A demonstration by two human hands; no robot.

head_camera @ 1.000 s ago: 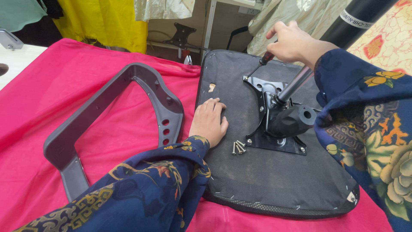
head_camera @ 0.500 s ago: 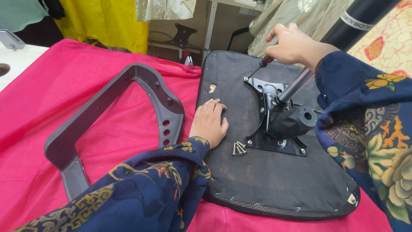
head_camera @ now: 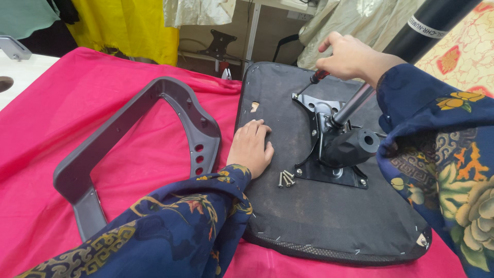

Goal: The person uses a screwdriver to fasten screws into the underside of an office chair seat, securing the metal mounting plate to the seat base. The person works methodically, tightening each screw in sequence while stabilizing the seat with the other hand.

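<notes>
An upturned black chair seat (head_camera: 309, 216) lies on a table with a pink cloth (head_camera: 103, 118). A black metal tilt mechanism plate (head_camera: 329, 144) with a lever is mounted on its underside. My left hand (head_camera: 251, 146) presses flat on the seat's left edge. My right hand (head_camera: 350, 56) grips a red-handled screwdriver (head_camera: 311, 82), whose tip meets the far left corner of the plate. Several loose screws (head_camera: 286, 178) rest on the seat between my left hand and the plate.
A grey plastic chair armrest frame (head_camera: 134, 128) lies on the pink cloth to the left of the seat. A black pole (head_camera: 432, 23) rises at the upper right. Yellow and pale fabrics hang behind the table, beside a white table leg (head_camera: 252, 31).
My right hand has turned slightly on the screwdriver handle. My left hand and the seat have stayed in place.
</notes>
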